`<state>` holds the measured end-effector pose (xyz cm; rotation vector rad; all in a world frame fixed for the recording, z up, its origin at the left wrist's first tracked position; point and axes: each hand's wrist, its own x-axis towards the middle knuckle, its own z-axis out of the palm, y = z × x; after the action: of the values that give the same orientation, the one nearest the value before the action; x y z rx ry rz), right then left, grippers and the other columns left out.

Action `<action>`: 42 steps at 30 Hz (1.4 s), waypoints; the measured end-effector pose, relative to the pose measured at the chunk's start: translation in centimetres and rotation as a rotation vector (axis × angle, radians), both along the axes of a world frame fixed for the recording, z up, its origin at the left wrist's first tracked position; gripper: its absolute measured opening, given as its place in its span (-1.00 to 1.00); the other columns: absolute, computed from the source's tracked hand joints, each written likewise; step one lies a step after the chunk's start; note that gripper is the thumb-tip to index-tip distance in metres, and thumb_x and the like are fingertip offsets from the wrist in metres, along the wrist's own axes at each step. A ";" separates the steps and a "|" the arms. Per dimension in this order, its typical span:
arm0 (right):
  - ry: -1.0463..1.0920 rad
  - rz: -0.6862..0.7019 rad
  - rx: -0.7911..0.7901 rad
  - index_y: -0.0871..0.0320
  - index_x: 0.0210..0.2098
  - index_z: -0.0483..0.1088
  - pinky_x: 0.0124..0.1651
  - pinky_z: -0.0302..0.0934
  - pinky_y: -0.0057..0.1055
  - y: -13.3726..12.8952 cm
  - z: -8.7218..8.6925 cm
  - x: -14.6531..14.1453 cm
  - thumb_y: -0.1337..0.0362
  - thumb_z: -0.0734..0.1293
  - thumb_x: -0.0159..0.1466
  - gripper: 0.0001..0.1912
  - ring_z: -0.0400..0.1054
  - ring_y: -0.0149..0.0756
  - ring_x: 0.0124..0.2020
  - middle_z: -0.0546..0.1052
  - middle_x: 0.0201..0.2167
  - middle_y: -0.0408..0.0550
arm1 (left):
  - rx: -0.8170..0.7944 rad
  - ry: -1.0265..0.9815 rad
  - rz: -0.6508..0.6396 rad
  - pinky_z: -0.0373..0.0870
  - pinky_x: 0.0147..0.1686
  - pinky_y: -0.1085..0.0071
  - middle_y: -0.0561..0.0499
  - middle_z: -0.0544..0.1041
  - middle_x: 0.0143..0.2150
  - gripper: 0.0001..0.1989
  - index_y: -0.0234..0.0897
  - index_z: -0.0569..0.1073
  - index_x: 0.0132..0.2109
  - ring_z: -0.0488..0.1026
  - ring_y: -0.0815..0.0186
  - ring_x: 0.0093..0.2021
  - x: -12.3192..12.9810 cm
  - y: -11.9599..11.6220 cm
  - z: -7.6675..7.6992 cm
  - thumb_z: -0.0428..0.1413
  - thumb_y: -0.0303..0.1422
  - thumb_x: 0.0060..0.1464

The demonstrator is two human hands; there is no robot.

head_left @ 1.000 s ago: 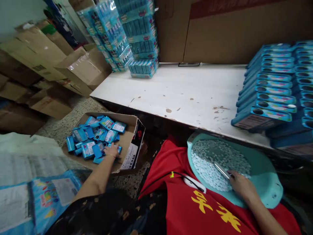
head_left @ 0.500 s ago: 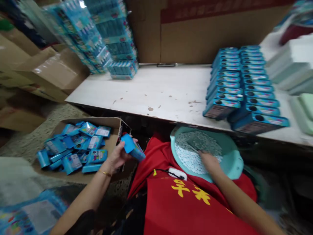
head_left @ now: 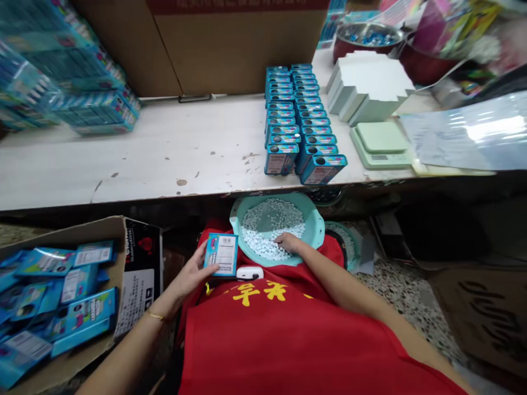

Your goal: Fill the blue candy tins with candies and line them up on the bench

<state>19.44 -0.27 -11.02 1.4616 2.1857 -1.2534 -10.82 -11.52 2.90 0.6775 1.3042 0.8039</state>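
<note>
My left hand [head_left: 192,277] grips a small blue box [head_left: 222,254] by its left edge, its white printed label facing up. The box is just left of a turquoise basin [head_left: 317,230] on my lap, which holds many small white pellets [head_left: 263,241]. Inside the basin, my right hand [head_left: 288,242] has its fingers closed and dipped among the pellets. Its fingertips are partly hidden, and whatever they hold cannot be made out. A darker greenish patch [head_left: 267,220] lies over the pellets beyond the fingers.
Two rows of upright blue boxes [head_left: 282,156] stand on the white table [head_left: 206,159]. To their right are a pale green scale [head_left: 382,144] and white stacked trays [head_left: 370,82]. A carton [head_left: 123,263] of blue boxes sits at lower left. Wrapped blue packs [head_left: 99,109] stand back left.
The view has swung to the right. My left hand has brought the blue box from beside the carton to the basin and turned its label up. My right hand stays in the pellets.
</note>
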 end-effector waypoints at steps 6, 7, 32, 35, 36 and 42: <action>0.206 -0.190 -0.054 0.22 -0.25 0.51 -0.40 0.15 -0.53 0.3 1.8 1.6 0.37 0.20 0.01 -0.65 0.31 -0.38 -0.45 0.52 -0.48 -0.16 | 0.255 0.440 -0.101 0.38 -0.14 0.24 -0.12 0.45 -0.11 -0.31 -0.31 0.18 0.08 0.43 0.17 -0.13 0.9 4.4 -0.3 0.20 -0.22 -0.21; 0.243 -0.225 -0.064 0.22 -0.24 0.51 -0.42 0.15 -0.53 0.3 2.4 2.0 0.35 0.20 0.02 -0.64 0.29 -0.39 -0.47 0.51 -0.49 -0.16 | 0.299 0.540 -0.139 0.38 -0.17 0.27 -0.09 0.46 -0.16 -0.36 -0.31 0.21 0.04 0.44 0.19 -0.17 1.2 5.1 -0.2 0.19 -0.21 -0.20; 0.477 -0.599 -0.294 0.26 -0.20 0.48 -0.66 -0.15 -0.55 0.9 13.7 5.9 0.20 0.32 -0.04 -0.58 -0.01 -0.57 -0.71 0.29 -0.70 -0.25 | 0.030 0.323 -0.118 0.25 -0.72 0.55 0.08 0.37 -0.55 -0.74 -0.35 0.48 -0.35 0.26 0.49 -0.66 8.5 12.8 -3.8 0.11 -0.22 -0.10; 0.453 -0.529 -0.284 0.26 -0.22 0.49 -0.65 -0.13 -0.55 1.0 14.5 5.5 0.23 0.28 -0.02 -0.61 -0.01 -0.56 -0.70 0.31 -0.68 -0.23 | -0.020 0.214 -0.008 0.39 -0.62 0.52 0.04 0.42 -0.49 -0.80 -0.39 0.47 -0.38 0.35 0.44 -0.55 9.1 13.2 -4.2 0.17 -0.31 -0.14; 0.433 -0.493 -0.271 0.26 -0.24 0.49 -0.64 -0.11 -0.54 1.1 14.7 5.3 0.25 0.27 -0.01 -0.64 0.01 -0.55 -0.69 0.32 -0.68 -0.22 | -0.030 0.195 0.021 0.42 -0.59 0.50 0.03 0.43 -0.48 -0.81 -0.40 0.47 -0.39 0.37 0.43 -0.53 9.3 13.3 -4.3 0.18 -0.33 -0.15; 0.148 -0.135 0.055 0.17 -0.52 0.50 -0.52 0.01 -0.51 2.3 15.6 3.3 0.40 0.21 0.03 -0.79 0.20 -0.45 -0.59 0.37 -0.68 -0.17 | -0.010 0.167 0.092 0.50 -0.52 0.44 0.01 0.44 -0.42 -0.80 -0.41 0.45 -0.33 0.42 0.43 -0.51 10.1 12.8 -4.9 0.16 -0.34 -0.11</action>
<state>22.70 2.08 4.60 1.6092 2.2641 -1.3977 -0.75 1.28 -1.95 0.6926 1.4985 0.8285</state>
